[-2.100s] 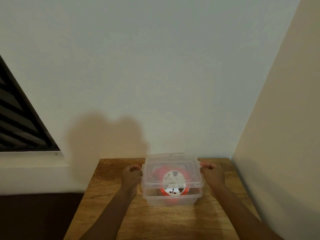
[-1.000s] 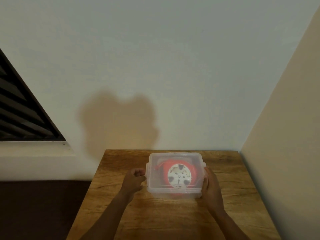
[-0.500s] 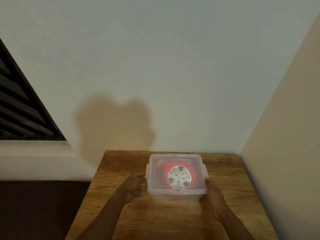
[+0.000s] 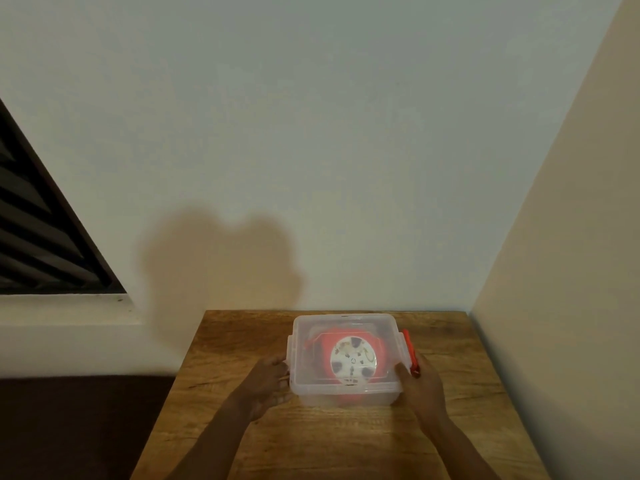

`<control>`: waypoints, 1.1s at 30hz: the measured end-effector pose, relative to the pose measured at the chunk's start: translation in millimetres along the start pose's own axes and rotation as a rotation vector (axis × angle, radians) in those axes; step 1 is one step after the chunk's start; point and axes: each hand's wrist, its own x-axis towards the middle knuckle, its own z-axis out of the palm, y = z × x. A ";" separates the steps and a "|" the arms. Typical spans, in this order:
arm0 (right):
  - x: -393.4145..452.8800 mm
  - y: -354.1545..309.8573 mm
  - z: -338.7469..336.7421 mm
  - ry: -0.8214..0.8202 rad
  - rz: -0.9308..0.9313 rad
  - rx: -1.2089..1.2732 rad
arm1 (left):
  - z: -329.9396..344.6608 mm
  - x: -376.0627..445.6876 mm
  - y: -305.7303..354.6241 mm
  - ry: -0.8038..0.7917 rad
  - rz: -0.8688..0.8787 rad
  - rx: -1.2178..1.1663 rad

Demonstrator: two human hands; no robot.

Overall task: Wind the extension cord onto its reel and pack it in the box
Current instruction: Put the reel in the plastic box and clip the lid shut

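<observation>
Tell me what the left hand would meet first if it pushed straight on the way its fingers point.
The left hand already touches the clear box at its left side latch; pushing on would press straight into that wall.

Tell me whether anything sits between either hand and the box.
Nothing visible does. The left hand touches the clear box at its left side, and the right hand is against its right side, by a red strip there. The reel lies inside under the lid.
</observation>
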 end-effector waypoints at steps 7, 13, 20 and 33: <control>-2.6 4.8 13.7 0.109 -0.086 -0.085 | 0.8 6.4 -0.9 -0.042 -0.004 -0.008; -4.7 4.8 15.5 0.105 -0.175 -0.169 | -2.2 11.5 4.2 -0.043 -0.022 0.003; -6.3 1.8 16.1 0.099 -0.203 -0.153 | 3.1 12.3 -1.7 0.131 0.294 0.273; -7.4 -0.2 19.7 0.114 -0.193 -0.179 | 22.3 10.3 -9.2 0.382 0.489 0.732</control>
